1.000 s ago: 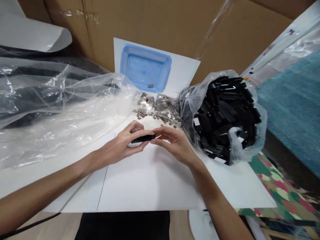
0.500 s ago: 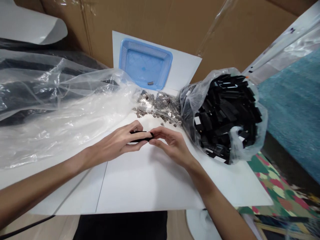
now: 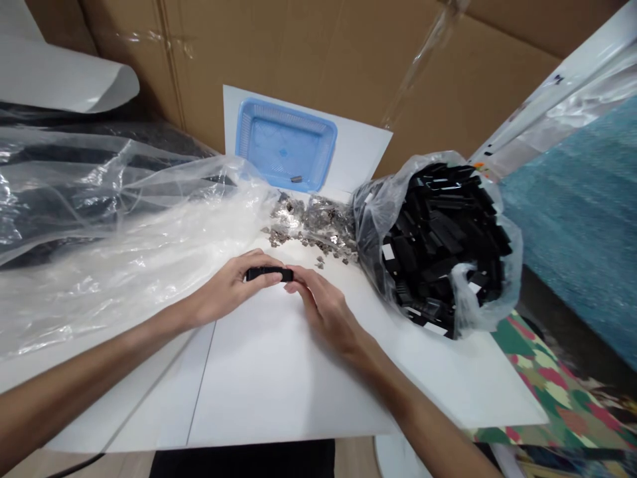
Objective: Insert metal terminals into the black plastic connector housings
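Note:
A small black oblong plastic part (image 3: 269,273) is held over the white table, lying roughly level between my two hands. My left hand (image 3: 233,284) is closed on its left side, thumb in front and fingers behind. At its right end, the fingertips of my right hand (image 3: 326,305) pinch it. Just beyond my hands lie small loose metal pieces (image 3: 321,260), with clear bags of metal pieces (image 3: 326,216) behind them. The exact kind of the black part cannot be made out.
To the right stands a clear plastic bag (image 3: 365,219) full of black plastic parts (image 3: 448,229). A blue basket (image 3: 330,143) with one small piece inside is at the back. Clear plastic sheeting (image 3: 124,232) covers the left side. A cardboard wall (image 3: 298,46) rises behind.
The black part has been turned so that its long side faces me more. My right hand has rolled over, its back now showing more. The view has tilted slightly upward.

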{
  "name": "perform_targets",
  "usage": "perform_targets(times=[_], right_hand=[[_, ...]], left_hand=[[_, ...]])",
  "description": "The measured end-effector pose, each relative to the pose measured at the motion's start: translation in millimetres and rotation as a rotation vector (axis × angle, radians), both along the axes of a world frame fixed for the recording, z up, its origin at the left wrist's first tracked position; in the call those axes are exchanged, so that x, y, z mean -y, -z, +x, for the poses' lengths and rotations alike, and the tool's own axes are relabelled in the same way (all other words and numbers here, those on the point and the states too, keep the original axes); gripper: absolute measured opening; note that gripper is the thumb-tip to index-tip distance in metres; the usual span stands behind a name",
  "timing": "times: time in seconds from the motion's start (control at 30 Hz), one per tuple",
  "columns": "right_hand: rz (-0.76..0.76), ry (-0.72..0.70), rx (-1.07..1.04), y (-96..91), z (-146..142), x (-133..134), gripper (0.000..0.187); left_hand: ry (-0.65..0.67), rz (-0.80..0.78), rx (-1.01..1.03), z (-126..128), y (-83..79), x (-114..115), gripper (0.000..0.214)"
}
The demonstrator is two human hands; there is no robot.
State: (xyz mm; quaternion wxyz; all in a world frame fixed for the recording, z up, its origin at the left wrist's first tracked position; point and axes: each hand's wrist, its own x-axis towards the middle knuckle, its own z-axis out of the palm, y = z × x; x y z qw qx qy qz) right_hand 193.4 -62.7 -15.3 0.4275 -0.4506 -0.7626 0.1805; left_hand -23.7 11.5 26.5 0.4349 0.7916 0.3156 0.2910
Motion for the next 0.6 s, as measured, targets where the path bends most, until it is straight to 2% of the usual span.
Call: perform_targets(times=[0.13, 0.2, 0.27, 0.37, 0.43, 0.5, 0.6], right_hand=[[-0.119, -0.121, -0.038, -7.0, 2, -6, 0.021], [-0.218, -0.194, -0.045, -12.7, 3, -15, 0.018], [-0.228, -0.184, 0.011, -17.0, 2, -29, 0.026], [-0.112, 0.015, 0.252, -15.2, -2, -50, 0.04], [-0.063, 0.132, 0.449, -8.3, -7, -58, 0.044], [-0.015, 0.184, 0.578, 0.8, -13, -62, 0.045], [0.108, 0.228, 0.59, 12.0, -18, -59, 0.038]], left_hand=[[0.24, -0.177, -0.124, -19, -10.9, -21, 0.024], [0.302, -0.24, -0.151, -28, -13.2, -28, 0.021], [0.291, -0.277, -0.095, -33, -14.0, -32, 0.027], [0.236, -0.344, 0.003, -34, -15.4, -32, 0.043], [0.207, -0.402, 0.028, -32, -16.5, -30, 0.035], [0.162, -0.45, 0.052, -31, -15.6, -29, 0.028], [0.063, -0.464, 0.115, -29, -8.3, -29, 0.034]])
